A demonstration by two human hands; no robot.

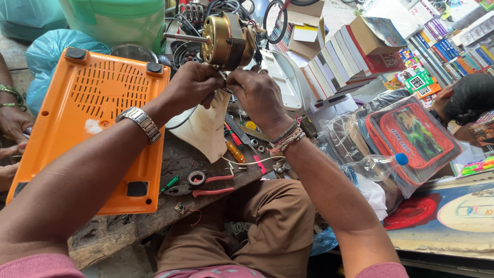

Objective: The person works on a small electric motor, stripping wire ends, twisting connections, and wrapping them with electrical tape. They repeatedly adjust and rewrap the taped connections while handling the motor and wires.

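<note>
A roadside repair stall: a worn wooden bench (170, 159) strewn with pliers (198, 191), screwdrivers (234, 146) and tape (196, 178), beside stacked books (334, 64).

Left hand (191, 85) and right hand (257, 92) are meeting just under the brass fan motor (224, 41), pinching wires there; orange casing (92, 128) is lying alongside, pliers (198, 191) near.

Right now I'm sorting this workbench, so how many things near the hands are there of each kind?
Fan motor, brass-coloured, at both the left hand and the right hand: 1
Orange plastic appliance base: 1
Red-handled pliers: 1
Roll of tape: 1
Clear plastic bottle with blue cap: 1
Total: 5
</note>
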